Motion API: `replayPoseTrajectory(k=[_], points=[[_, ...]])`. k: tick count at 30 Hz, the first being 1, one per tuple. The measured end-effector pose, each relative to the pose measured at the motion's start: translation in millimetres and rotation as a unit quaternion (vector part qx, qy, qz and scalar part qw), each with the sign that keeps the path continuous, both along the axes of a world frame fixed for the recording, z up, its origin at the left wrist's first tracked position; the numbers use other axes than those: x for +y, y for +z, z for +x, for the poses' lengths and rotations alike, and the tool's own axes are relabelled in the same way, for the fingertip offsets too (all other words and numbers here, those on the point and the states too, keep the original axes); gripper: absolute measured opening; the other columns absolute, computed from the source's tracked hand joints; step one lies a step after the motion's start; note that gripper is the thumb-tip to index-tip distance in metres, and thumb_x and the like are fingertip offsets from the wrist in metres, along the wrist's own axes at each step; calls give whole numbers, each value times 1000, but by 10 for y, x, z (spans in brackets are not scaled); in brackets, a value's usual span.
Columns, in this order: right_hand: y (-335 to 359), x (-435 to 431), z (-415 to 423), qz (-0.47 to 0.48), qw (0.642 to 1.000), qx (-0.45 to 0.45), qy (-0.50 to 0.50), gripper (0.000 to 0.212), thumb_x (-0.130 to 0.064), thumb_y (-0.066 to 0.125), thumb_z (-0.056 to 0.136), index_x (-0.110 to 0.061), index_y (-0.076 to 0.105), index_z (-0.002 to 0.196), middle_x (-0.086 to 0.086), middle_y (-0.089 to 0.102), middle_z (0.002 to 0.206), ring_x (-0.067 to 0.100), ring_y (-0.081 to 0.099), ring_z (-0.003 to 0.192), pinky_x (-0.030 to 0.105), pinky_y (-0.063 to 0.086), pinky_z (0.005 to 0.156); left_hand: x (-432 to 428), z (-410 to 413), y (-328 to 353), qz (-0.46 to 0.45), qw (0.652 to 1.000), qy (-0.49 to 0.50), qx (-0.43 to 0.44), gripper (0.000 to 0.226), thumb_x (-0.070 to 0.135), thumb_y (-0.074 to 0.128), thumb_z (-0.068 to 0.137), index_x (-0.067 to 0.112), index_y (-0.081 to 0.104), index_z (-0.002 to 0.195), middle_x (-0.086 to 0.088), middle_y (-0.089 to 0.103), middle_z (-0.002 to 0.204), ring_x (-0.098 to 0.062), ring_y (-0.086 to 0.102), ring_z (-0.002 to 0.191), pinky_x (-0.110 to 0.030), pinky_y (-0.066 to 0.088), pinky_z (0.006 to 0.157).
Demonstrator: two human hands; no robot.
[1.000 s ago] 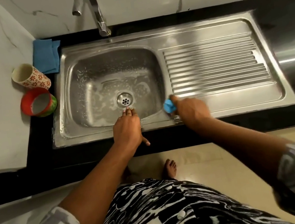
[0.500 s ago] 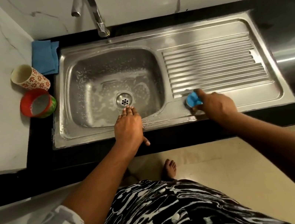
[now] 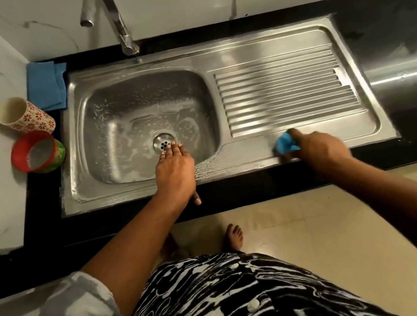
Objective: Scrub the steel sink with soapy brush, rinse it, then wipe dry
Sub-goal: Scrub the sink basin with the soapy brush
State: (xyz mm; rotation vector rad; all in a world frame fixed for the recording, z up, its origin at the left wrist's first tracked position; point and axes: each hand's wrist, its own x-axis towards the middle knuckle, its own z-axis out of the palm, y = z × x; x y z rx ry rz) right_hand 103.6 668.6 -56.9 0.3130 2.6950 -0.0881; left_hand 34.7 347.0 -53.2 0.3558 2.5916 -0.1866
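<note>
The right hand (image 3: 318, 147) holds a small blue brush (image 3: 285, 144), fingers curled tight round it, and presses it onto the flat front ledge of the steel sink (image 3: 238, 48), just below the ribbed drainboard (image 3: 282, 93). The brush is blurred, which suggests a scrubbing stroke along the ledge. The left hand (image 3: 175, 173) holds nothing. Its fingers lie straight and together over the front rim of the basin, tips pointing at the drain (image 3: 163, 142), and the thumb hangs over the front edge of the black bench (image 3: 398, 15). It looks like a brace to steady the body while the other arm reaches out. Suds coat the basin floor and the front rim, so scrubbing seems well along and rinsing not begun; no water runs from the tap (image 3: 112, 16). A folded blue cloth (image 3: 47, 84) lies at the sink's back left corner, likely kept out of the wet for drying. A floral cup (image 3: 25, 116) and a red container (image 3: 38, 153) stand beside the sink on the left.
</note>
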Motion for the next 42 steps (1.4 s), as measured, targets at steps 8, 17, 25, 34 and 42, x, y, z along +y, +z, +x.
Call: replayPoseTrajectory(k=[8,17,25,34,42], points=[[-154,-963,-248,-135,991,3,7,54,-46,64,96,-33,42,144,14,70,114,36,68,101,40,49,77,-44,33,-70,12,1000,11,18,149,37,104,58,-4,9,165,-22,12,174,-32,16,162,-42,21,132],[-86,-695,31,-73,997,-11,35,54,-40,61,99,-40,33,145,11,70,104,32,69,89,41,53,70,-51,-5,-112,14,1000,12,21,143,36,101,65,-4,7,165,-22,8,174,-32,14,163,-43,20,132],[-65,-821,99,-58,998,17,26,56,-46,61,98,-39,32,145,10,69,96,31,69,81,40,53,64,-125,42,-69,38,999,10,9,170,56,103,37,-1,8,166,-20,10,175,-31,15,163,-42,21,132],[-172,-2565,-515,-142,975,13,173,46,-44,53,101,-34,38,143,13,71,114,37,69,103,43,53,82,-1060,242,100,108,977,177,52,163,72,95,48,4,8,168,-17,11,176,-29,18,162,-41,24,130],[-72,-3341,-1061,-256,949,53,177,63,-58,63,93,-30,46,147,11,70,124,37,66,112,42,51,85,-2625,298,215,103,948,258,153,142,79,80,69,5,12,168,-15,16,175,-28,17,162,-40,20,130]])
